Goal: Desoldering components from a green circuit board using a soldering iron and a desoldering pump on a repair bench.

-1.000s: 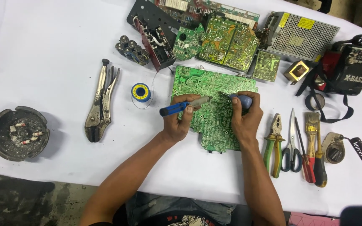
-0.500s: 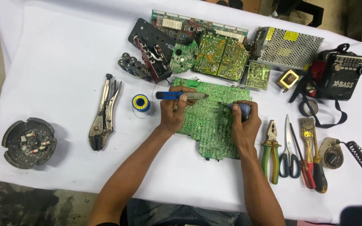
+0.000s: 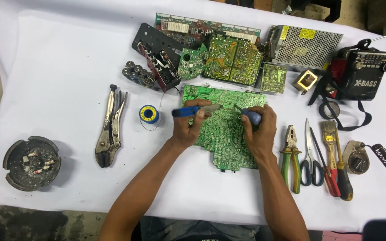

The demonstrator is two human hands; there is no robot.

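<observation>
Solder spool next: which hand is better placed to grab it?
Left, probably. The left hand sits nearest the solder spool, though it holds a blue-handled tool. The right hand, gripping another tool, is across the green circuit board.

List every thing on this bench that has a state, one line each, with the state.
left hand: grips blue tool, tip over board
right hand: grips blue-handled tool
green circuit board: flat, solder side up
locking pliers: lying, not held
solder spool: lying, a strand loose
ashtray: holds butts
scissors: closed
</observation>
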